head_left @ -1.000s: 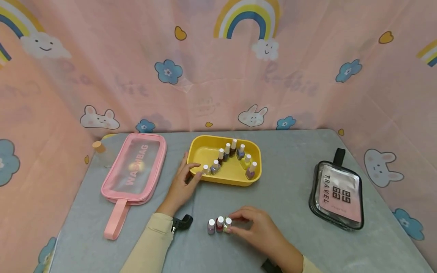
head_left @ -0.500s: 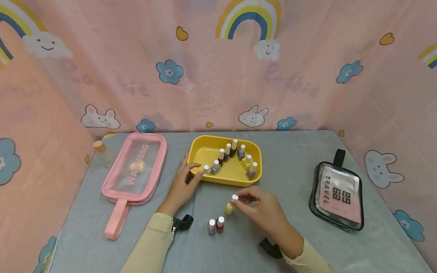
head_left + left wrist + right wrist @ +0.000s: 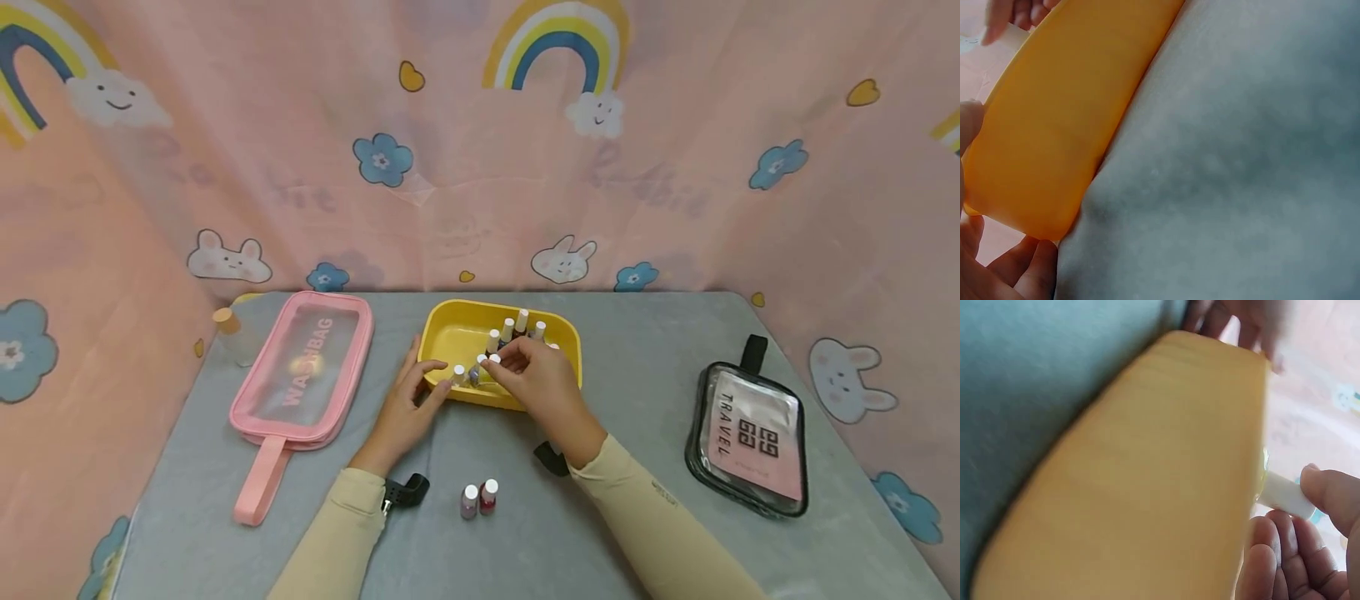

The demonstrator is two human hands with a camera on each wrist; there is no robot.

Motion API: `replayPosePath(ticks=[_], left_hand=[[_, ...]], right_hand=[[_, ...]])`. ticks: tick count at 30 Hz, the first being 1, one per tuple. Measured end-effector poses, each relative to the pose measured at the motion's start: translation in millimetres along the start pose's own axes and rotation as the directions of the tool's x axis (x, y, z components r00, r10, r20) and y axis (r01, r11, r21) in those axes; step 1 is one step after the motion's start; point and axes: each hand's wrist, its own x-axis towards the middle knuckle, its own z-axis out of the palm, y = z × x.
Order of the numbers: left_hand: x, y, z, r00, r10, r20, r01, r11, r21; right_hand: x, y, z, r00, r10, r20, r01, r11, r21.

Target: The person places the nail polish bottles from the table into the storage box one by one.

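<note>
My right hand [image 3: 546, 379] pinches a nail polish bottle by its white cap [image 3: 1285, 494], over the front part of the yellow tray [image 3: 452, 327]. Its yellow glass lies mostly behind the tray wall in the right wrist view. Several other nail polish bottles with white caps stand in the tray, some hidden behind the right hand. My left hand [image 3: 401, 417] holds the tray's left end, thumb at the front rim and fingers along the side. On the cloth nearer to me stand a pale purple nail polish bottle [image 3: 468, 502] and a red nail polish bottle [image 3: 488, 497], side by side.
Left of the tray lies a pink-framed clear wash bag [image 3: 303, 375] with its strap toward me. Behind it stands a bottle with a wood-coloured cap [image 3: 225, 319]. A black-edged clear travel bag [image 3: 750, 442] lies at the right. A patterned pink curtain [image 3: 450, 208] hangs behind the table.
My right hand has lifted the yellow nail polish bottle from the row of three on the cloth and carried it forward over the tray. The left hand has stayed at the tray.
</note>
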Motion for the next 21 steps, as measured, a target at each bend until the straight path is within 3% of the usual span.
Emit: replayPosePath(ticks=[11, 21], left_hand=[[2.1, 4.1, 0.6, 1.0, 0.016, -0.002, -0.016, 0.999, -0.033], [-0.3, 2.8, 0.9, 1.0, -0.001, -0.005, 0.001, 0.999, -0.032]], right_hand=[[-8.8, 10.8, 18.1, 0.998, 0.004, 0.058, -0.001, 0.999, -0.047], [-13.3, 6.7, 9.8, 0.994, 0.066, 0.09, -0.062, 0.997, -0.049]])
